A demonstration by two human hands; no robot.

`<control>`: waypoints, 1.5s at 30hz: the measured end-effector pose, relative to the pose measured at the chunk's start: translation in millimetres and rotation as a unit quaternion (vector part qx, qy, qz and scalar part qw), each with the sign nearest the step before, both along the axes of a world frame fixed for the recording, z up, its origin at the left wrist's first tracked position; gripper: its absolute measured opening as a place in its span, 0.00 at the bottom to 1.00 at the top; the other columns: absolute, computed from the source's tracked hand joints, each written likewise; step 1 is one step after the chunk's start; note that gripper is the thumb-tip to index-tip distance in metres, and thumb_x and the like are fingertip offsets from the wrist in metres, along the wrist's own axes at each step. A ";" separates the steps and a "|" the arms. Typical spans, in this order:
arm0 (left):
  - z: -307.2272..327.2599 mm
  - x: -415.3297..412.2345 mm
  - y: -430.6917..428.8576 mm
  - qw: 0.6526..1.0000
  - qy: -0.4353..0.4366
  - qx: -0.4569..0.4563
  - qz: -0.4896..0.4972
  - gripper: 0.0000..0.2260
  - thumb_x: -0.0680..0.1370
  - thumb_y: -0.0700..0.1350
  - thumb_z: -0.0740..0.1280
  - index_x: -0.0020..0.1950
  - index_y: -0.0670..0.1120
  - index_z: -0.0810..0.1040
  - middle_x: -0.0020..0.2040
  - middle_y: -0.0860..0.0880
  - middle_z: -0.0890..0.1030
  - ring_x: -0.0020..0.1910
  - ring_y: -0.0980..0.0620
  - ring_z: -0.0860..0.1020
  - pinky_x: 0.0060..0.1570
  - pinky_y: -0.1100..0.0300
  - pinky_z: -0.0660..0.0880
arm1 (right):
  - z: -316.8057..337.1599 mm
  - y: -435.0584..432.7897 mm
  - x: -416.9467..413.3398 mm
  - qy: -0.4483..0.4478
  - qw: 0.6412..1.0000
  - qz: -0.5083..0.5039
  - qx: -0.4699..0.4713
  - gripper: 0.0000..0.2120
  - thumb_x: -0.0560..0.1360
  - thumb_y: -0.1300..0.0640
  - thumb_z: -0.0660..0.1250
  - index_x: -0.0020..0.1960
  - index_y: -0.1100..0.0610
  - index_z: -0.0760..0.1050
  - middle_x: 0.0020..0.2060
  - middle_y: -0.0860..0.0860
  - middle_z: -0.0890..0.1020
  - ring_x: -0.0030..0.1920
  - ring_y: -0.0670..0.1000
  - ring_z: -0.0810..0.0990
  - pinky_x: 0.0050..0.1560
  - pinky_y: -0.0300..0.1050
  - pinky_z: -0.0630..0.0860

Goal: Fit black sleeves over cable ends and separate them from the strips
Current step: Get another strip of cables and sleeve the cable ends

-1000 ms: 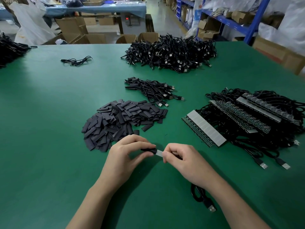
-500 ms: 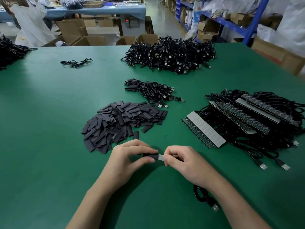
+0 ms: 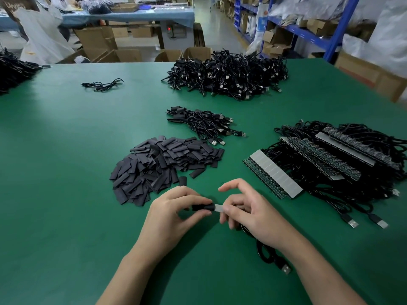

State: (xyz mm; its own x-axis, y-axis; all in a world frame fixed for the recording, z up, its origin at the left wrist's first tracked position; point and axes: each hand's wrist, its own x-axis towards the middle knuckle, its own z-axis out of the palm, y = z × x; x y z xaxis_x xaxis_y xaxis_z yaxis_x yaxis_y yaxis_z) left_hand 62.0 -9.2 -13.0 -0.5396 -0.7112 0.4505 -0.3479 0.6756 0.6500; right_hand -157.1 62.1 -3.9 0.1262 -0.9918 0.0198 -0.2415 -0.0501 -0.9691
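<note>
My left hand pinches a black sleeve between thumb and fingers. A grey cable end pokes out of its right side, and my right hand holds that end with thumb and middle fingers while the index finger lifts free. The cable trails under my right wrist to a USB plug. A heap of loose black sleeves lies just beyond my hands. Strips with cables attached lie to the right.
A small bundle of sleeved cables lies behind the sleeve heap, a big cable pile further back. A single cable lies at the far left, another pile at the left edge. Boxes and shelving stand past the green table.
The sleeve has slid a little further over the cable end. My right index finger has lifted off and now points up and left.
</note>
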 end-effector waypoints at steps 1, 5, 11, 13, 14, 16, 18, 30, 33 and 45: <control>-0.2 0.1 0.0 1.000 -0.001 0.001 -0.001 0.07 0.75 0.50 0.77 0.53 0.54 0.87 0.47 0.60 0.81 0.45 0.57 0.81 0.44 0.53 0.80 | -0.7 -0.4 0.2 -0.002 1.000 0.003 -0.003 0.11 0.80 0.52 0.65 0.60 0.44 0.69 0.41 0.53 0.85 0.37 0.50 0.79 0.44 0.42 0.75; -1.3 -1.4 2.1 1.000 -0.013 -0.003 -0.016 0.07 0.75 0.51 0.77 0.53 0.55 0.87 0.47 0.60 0.81 0.45 0.58 0.81 0.45 0.55 0.80 | -4.0 -0.8 3.3 0.024 0.999 0.020 -0.007 0.08 0.79 0.49 0.63 0.58 0.41 0.69 0.42 0.50 0.85 0.37 0.48 0.78 0.44 0.39 0.74; -1.9 -3.3 2.4 0.999 -0.017 -0.009 -0.028 0.08 0.75 0.53 0.76 0.53 0.54 0.87 0.48 0.59 0.81 0.46 0.59 0.81 0.46 0.55 0.80 | -5.4 -0.5 3.6 0.054 0.998 0.030 -0.008 0.08 0.82 0.52 0.62 0.57 0.40 0.68 0.42 0.49 0.86 0.36 0.47 0.78 0.45 0.42 0.74; -2.1 -3.4 2.7 0.999 -0.015 -0.015 -0.031 0.08 0.76 0.53 0.75 0.53 0.54 0.87 0.47 0.59 0.81 0.46 0.59 0.81 0.45 0.55 0.80 | -5.6 -0.2 4.0 0.056 0.998 0.028 -0.004 0.08 0.81 0.51 0.62 0.57 0.40 0.68 0.43 0.48 0.86 0.36 0.47 0.78 0.44 0.42 0.74; -2.0 -3.7 2.8 0.999 -0.013 -0.018 -0.031 0.08 0.76 0.54 0.75 0.53 0.54 0.87 0.47 0.59 0.81 0.46 0.59 0.81 0.45 0.56 0.80 | -5.7 -0.5 4.1 0.054 0.998 0.025 -0.001 0.08 0.81 0.51 0.62 0.57 0.40 0.68 0.43 0.48 0.87 0.37 0.46 0.78 0.44 0.41 0.74; -2.0 -4.2 3.1 0.999 -0.009 -0.023 -0.030 0.08 0.77 0.54 0.74 0.53 0.54 0.87 0.47 0.59 0.81 0.46 0.59 0.81 0.45 0.56 0.80 | -6.3 -1.5 3.9 0.046 0.999 0.012 0.006 0.08 0.79 0.49 0.64 0.56 0.39 0.69 0.43 0.48 0.87 0.37 0.46 0.80 0.44 0.38 0.74; -2.3 -4.8 3.3 0.999 -0.003 -0.029 -0.024 0.08 0.77 0.54 0.74 0.53 0.53 0.87 0.47 0.59 0.81 0.46 0.59 0.81 0.45 0.56 0.79 | -6.9 -2.8 2.4 0.033 0.999 -0.008 0.015 0.08 0.78 0.48 0.66 0.55 0.39 0.70 0.43 0.50 0.88 0.39 0.47 0.82 0.45 0.40 0.75; -1.7 -7.1 3.4 0.994 0.069 -0.021 0.080 0.14 0.73 0.50 0.78 0.57 0.49 0.86 0.50 0.56 0.83 0.46 0.56 0.82 0.46 0.59 0.79 | -7.7 -4.1 -1.2 -0.035 0.997 -0.061 0.037 0.03 0.79 0.57 0.69 0.48 0.57 0.77 0.40 0.54 0.87 0.39 0.51 0.84 0.47 0.42 0.79; -0.3 -6.9 3.4 0.989 0.099 -0.019 0.112 0.10 0.73 0.48 0.77 0.53 0.49 0.88 0.48 0.56 0.84 0.43 0.55 0.82 0.44 0.61 0.79 | -7.7 -5.0 -0.3 -0.074 0.994 -0.076 0.030 0.04 0.80 0.58 0.69 0.48 0.58 0.77 0.40 0.56 0.87 0.38 0.52 0.85 0.47 0.41 0.80; 1.0 -11.6 9.5 0.990 0.080 -0.015 0.117 0.09 0.76 0.44 0.75 0.55 0.49 0.88 0.48 0.58 0.85 0.46 0.58 0.83 0.43 0.63 0.77 | -9.3 -5.0 4.7 -0.113 0.990 -0.082 0.023 0.04 0.82 0.61 0.68 0.51 0.60 0.72 0.40 0.58 0.87 0.37 0.53 0.84 0.47 0.40 0.79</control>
State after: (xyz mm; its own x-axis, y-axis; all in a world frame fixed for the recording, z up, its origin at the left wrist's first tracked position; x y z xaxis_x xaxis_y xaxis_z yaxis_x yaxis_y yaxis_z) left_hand 50.5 0.2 -12.0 -0.2815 -0.7936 0.5394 -0.3909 0.6082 0.6908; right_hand -152.4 57.1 -13.2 -0.0398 -0.9991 -0.0163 -0.0203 0.0171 -0.9996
